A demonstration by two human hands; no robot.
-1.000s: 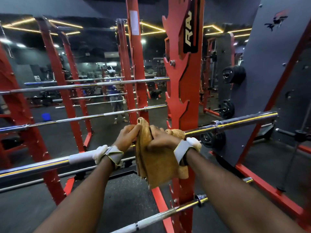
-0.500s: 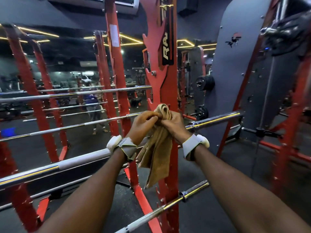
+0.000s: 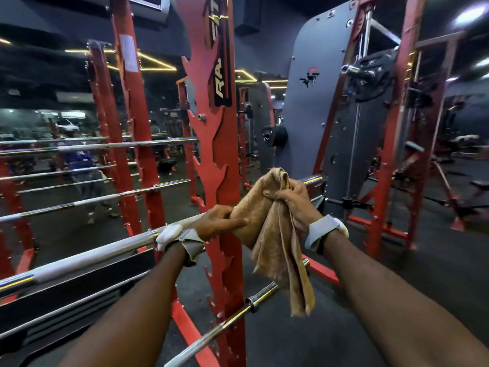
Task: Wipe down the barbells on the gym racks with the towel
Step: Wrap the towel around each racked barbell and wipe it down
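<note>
A tan towel [image 3: 277, 250] hangs in front of the red rack upright [image 3: 211, 154]. My right hand [image 3: 293, 200] grips its bunched top, lifted above the chrome barbell [image 3: 87, 258] that runs from lower left to the upright. My left hand [image 3: 214, 223] holds the towel's left part at bar height, thumb laid along the cloth. The bar's right sleeve [image 3: 313, 180] shows just beyond my right hand. A second barbell [image 3: 235, 311] lies lower on the same rack, its end under the towel's hanging tail.
A mirror wall on the left reflects more bars [image 3: 100, 147] and red posts [image 3: 132, 144]. A grey machine panel [image 3: 312, 115] with a black weight plate [image 3: 274, 135] stands at the right behind the rack. Red frame feet [image 3: 325, 274] cross the dark floor.
The view has swung right. My right hand has lifted the towel's top and pulled it rightward, spreading the cloth, while my left hand dropped to the bar and holds the towel's left side.
</note>
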